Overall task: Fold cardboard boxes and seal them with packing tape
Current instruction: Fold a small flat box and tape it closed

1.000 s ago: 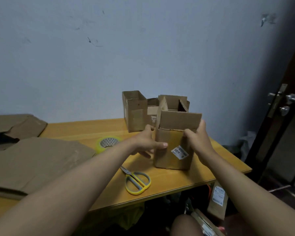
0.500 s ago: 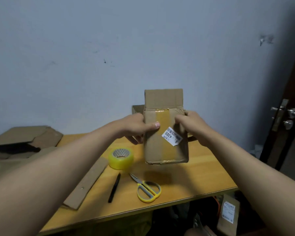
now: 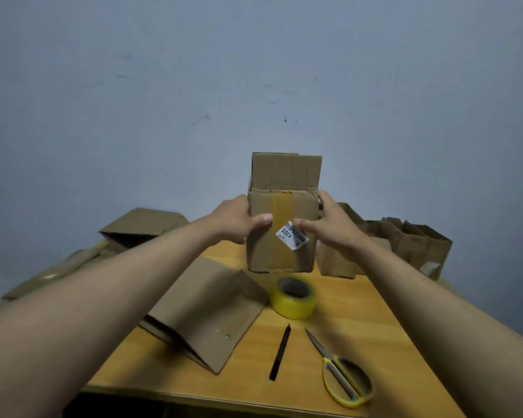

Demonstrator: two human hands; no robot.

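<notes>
I hold the small brown cardboard box with the white printed label up off the wooden table, between my two hands, in front of the blue-grey wall. Its top flap stands straight up and a strip of clear tape runs down the face turned to me; what lies inside is hidden from me. To the right, far on the table, stands a cluster of open brown boxes, their flaps up, insides not visible. Far left sits another open brown box tipped on its side, its mouth dark.

Against half a second ago, the box sits a little higher relative to the table and is turned slightly, and my view has swung: the roll of yellow packing tape now lies just below the box instead of to its left, and a folded flat sheet of cardboard rests near left of it.

My left hand grips the box's left edge, thumb pressed across the front. My right hand grips the right edge, thumb reaching over the label. Both arms stretch forward.

Near me lie a thin black pen and yellow-handled scissors, blades closed.
</notes>
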